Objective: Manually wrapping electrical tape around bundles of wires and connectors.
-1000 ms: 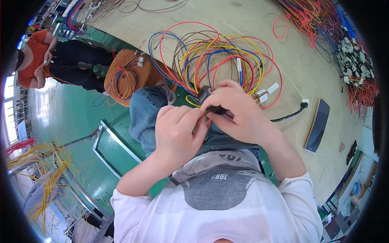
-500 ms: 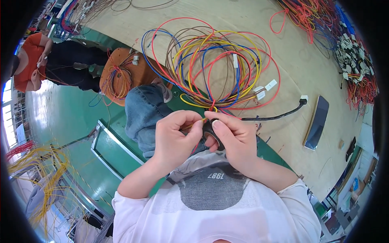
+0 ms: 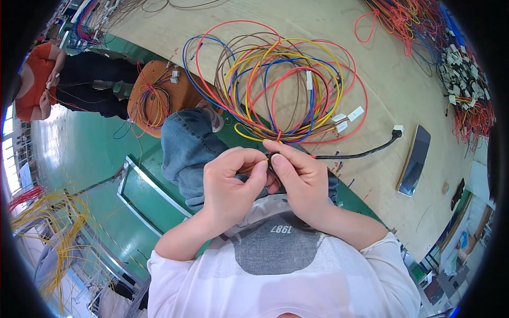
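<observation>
My left hand [image 3: 233, 177] pinches thin yellow and brown wires between thumb and forefinger, just in front of my body. Close against it, the fingers of my right hand [image 3: 303, 183] are closed round black tape [image 3: 272, 160]; most of the roll is hidden behind the fingers. Beyond both hands a large coil of red, blue, yellow and brown wires [image 3: 312, 106] lies on the table, gathered with a red tie at its near end. White connectors [image 3: 340, 124] sit at the coil's right side. From the right hand a black-wrapped cable [image 3: 360, 155] runs right to a white plug.
A dark phone [image 3: 413, 161] lies on the wooden table [image 3: 382, 95]. Bundles of wires with white connectors [image 3: 464, 74] are heaped at the far right. At left, another coil rests on an orange stool [image 3: 180, 90], near a person in orange. Yellow wires [image 3: 63, 233] hang lower left.
My right hand has turned and shifted slightly left, so the black tape roll, visible as a ring before, is now mostly covered. My left hand keeps its pinch.
</observation>
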